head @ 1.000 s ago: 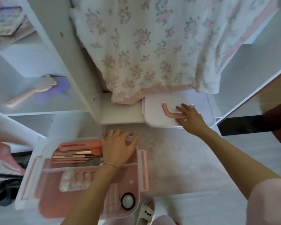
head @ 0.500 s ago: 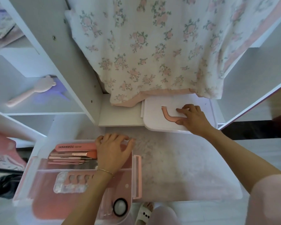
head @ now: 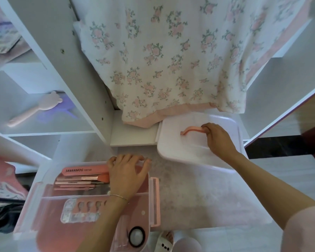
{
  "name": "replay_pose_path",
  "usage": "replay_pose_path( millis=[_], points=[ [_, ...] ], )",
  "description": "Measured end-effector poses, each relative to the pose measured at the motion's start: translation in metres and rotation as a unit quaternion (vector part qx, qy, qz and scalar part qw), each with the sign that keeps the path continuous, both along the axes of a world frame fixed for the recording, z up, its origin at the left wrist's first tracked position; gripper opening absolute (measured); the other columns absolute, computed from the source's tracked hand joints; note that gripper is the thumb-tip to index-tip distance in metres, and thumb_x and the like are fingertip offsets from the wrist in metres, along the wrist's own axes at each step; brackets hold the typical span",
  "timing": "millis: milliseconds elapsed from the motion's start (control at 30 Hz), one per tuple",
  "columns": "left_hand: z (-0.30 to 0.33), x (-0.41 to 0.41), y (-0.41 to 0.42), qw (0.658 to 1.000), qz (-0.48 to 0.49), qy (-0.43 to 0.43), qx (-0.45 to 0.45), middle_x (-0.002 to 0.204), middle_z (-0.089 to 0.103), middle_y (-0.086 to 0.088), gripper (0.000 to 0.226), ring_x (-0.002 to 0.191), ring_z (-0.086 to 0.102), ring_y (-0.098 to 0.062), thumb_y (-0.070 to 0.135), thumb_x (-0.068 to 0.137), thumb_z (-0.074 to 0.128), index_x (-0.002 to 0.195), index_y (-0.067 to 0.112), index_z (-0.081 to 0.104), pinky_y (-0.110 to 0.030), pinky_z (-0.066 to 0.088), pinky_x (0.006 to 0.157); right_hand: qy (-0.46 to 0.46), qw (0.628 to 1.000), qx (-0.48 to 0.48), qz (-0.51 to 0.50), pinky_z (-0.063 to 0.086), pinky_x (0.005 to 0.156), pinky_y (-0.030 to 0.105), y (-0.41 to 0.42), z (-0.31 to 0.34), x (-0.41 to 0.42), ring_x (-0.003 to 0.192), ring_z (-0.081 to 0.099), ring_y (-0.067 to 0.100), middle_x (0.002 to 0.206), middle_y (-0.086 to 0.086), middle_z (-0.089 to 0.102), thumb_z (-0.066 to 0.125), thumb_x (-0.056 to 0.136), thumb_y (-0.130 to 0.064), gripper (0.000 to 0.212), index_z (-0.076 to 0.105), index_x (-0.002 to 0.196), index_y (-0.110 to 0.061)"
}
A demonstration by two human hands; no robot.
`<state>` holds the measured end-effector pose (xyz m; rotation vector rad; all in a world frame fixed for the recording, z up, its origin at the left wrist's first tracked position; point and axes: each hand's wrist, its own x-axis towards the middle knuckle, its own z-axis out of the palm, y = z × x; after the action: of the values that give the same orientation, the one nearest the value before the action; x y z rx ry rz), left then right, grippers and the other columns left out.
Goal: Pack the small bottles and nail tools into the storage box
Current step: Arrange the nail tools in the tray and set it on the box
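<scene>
The clear storage box [head: 35,200] with pink clasps [head: 154,200] stands at the lower left. Inside lie a pink nail file [head: 84,170] marked SANANMOG, several thin pink nail tools [head: 76,183], a pink toe separator [head: 84,206] and a round black-rimmed item [head: 136,236]. My left hand [head: 127,175] rests flat on the box's far right corner, fingers spread. The box's white lid [head: 189,150] lies to the right, tilted up off the mat. My right hand [head: 218,139] grips its pink handle [head: 191,130]. No small bottles can be made out.
A floral cloth [head: 171,57] hangs down over the shelf behind the lid. White shelving [head: 49,51] stands at the left, with a pink bear-shaped brush [head: 35,110] on one shelf. A pale mat [head: 198,193] covers the floor. A white slipper [head: 165,242] shows at the bottom.
My right hand has curled round the lid's pink handle and lifted the lid's near edge off the mat. My left hand stays on the box.
</scene>
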<state>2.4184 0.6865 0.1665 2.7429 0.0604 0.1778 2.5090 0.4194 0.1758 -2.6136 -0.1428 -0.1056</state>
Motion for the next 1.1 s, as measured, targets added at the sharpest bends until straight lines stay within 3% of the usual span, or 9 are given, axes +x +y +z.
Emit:
replay_pose_path(
  millis=[267,333,433,533,600,700,767,967,1100],
  points=[
    [0.000,-0.002,0.004,0.997,0.014,-0.025,-0.071,0.090,0.068,-0.005,0.041,0.089,0.060,-0.026,0.036,0.087,0.031,0.089,0.014,0.066,-0.036,0.025,0.090,0.072,0.996,0.026,-0.053,0.035,0.062,0.012,-0.011,0.029,-0.034,0.060,0.047,0.009,0.061,-0.012,0.049,0.035,0.095,-0.008,0.037,0.045,0.066,-0.030],
    [0.006,-0.002,0.005,0.989,0.026,-0.011,-0.144,0.100,0.066,-0.005,0.039,0.099,0.056,-0.025,0.034,0.088,0.033,0.098,0.014,0.065,-0.035,0.022,0.096,0.089,0.994,0.028,-0.063,0.046,0.072,0.020,-0.008,0.041,-0.043,0.063,0.053,0.018,0.061,-0.008,0.051,0.034,0.095,-0.011,0.036,0.048,0.066,-0.028],
    [0.020,-0.004,0.010,0.953,0.030,0.007,-0.302,0.117,0.057,0.004,0.037,0.112,0.048,-0.013,0.036,0.095,0.031,0.116,0.022,0.058,-0.034,0.022,0.106,0.104,0.991,0.064,-0.055,0.047,0.075,0.043,0.006,0.059,-0.057,0.071,0.056,0.027,0.063,-0.004,0.053,0.032,0.098,-0.017,0.034,0.055,0.073,-0.017],
    [0.041,-0.010,0.024,0.887,0.038,0.051,-0.457,0.129,0.054,0.005,0.035,0.119,0.047,-0.012,0.031,0.100,0.028,0.125,0.023,0.053,-0.040,0.036,0.106,0.083,0.992,0.094,-0.025,0.046,0.070,0.039,0.034,0.077,-0.071,0.063,0.051,0.018,0.061,-0.004,0.051,0.032,0.099,-0.018,0.036,0.056,0.074,-0.004],
    [0.055,-0.016,0.037,0.866,0.039,0.052,-0.497,0.117,0.063,0.009,0.031,0.107,0.057,-0.006,0.032,0.098,0.035,0.117,0.028,0.059,-0.032,0.047,0.092,0.062,0.993,0.105,0.001,0.041,0.064,0.026,0.057,0.088,-0.079,0.056,0.046,0.008,0.059,-0.007,0.048,0.033,0.099,-0.017,0.038,0.051,0.066,-0.011],
    [0.071,-0.033,0.063,0.862,0.053,0.003,-0.503,0.088,0.070,0.023,0.022,0.080,0.061,0.009,0.026,0.095,0.046,0.096,0.038,0.065,-0.009,0.048,0.066,0.041,0.993,0.103,0.039,0.036,0.054,0.011,0.099,0.104,-0.090,0.050,0.048,0.002,0.055,-0.011,0.045,0.034,0.099,-0.018,0.042,0.040,0.059,-0.028],
    [0.075,-0.046,0.084,0.861,0.083,-0.024,-0.500,0.080,0.067,0.032,0.025,0.074,0.058,0.016,0.021,0.094,0.047,0.088,0.039,0.063,-0.003,0.044,0.062,0.030,0.992,0.107,0.062,0.036,0.056,0.010,0.126,0.108,-0.098,0.052,0.048,0.000,0.055,-0.012,0.045,0.034,0.098,-0.016,0.042,0.037,0.060,-0.033],
    [0.070,-0.086,0.164,0.890,0.148,0.011,-0.431,0.079,0.069,0.019,0.024,0.075,0.058,0.004,0.025,0.092,0.052,0.079,0.042,0.064,-0.019,0.041,0.065,0.026,0.985,0.083,0.149,0.030,0.065,0.017,0.207,0.100,-0.121,0.070,0.049,0.011,0.069,-0.020,0.047,0.040,0.096,-0.012,0.025,0.057,0.080,-0.020],
    [0.061,-0.102,0.196,0.895,0.198,-0.009,-0.399,0.082,0.062,0.022,0.025,0.075,0.054,0.002,0.023,0.093,0.049,0.082,0.043,0.058,-0.017,0.039,0.064,0.014,0.980,0.073,0.184,0.036,0.072,0.021,0.252,0.092,-0.129,0.087,0.058,0.020,0.095,0.002,0.066,0.040,0.096,-0.014,0.022,0.062,0.098,-0.010]
  ],
)
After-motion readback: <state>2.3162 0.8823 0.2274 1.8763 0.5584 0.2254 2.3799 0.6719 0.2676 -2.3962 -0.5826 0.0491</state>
